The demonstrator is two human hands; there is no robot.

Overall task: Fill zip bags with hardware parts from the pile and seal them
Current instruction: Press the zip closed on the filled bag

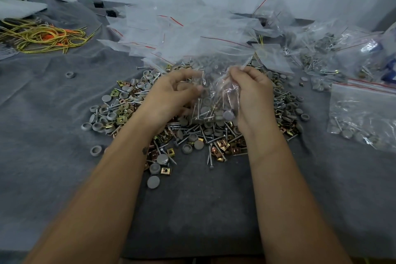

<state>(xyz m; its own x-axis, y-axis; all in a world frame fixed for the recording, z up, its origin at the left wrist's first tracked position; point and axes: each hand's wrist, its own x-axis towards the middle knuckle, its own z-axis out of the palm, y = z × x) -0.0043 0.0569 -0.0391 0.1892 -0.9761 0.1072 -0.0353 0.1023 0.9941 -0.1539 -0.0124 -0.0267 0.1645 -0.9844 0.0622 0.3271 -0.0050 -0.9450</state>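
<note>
Above the hardware pile [192, 135], both hands' fingers [233, 72] pinching a part-filled zip bag [216, 100], empty bags [171, 34] behind

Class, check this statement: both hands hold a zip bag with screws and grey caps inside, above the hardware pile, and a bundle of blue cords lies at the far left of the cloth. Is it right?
Not quite. The head view shows the cords are yellow and orange, not blue. The rest stands: the left hand and right hand hold the zip bag above the pile.

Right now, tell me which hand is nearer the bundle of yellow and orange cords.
Left. The left hand holds the zip bag over the pile, on the side toward the cords, which lie far off at the cloth's back left. The right hand grips the bag's other side, farther away.
</note>
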